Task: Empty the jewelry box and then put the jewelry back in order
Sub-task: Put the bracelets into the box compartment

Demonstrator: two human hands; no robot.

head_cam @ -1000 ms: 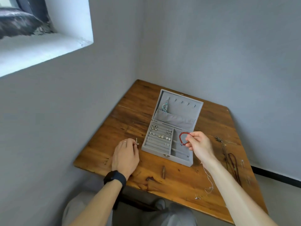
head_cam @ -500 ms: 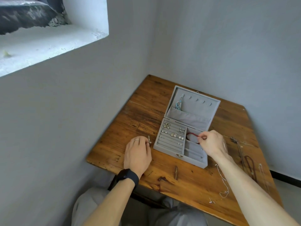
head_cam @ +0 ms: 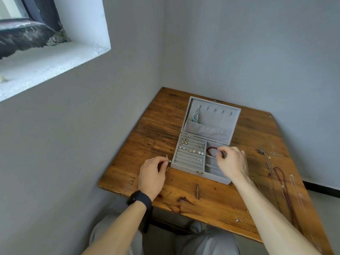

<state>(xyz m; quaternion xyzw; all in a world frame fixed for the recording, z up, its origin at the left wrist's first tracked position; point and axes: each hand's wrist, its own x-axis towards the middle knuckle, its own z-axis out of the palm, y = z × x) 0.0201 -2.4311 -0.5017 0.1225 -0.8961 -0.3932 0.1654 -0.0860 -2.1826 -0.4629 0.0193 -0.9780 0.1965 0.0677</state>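
Under right hand: bracelet, red beads; judged light, limp, apt to roll; pinched at its near arc, a sound hold. Left hand curled, pinching small earring.

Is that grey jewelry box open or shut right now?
Open. The jewelry box has its lid tilted back, and the earrings in its padded rows lie in plain view.

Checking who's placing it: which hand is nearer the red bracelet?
Right. The right hand pinches the red bracelet inside the box; the left hand, holding an earring, is left of the box.
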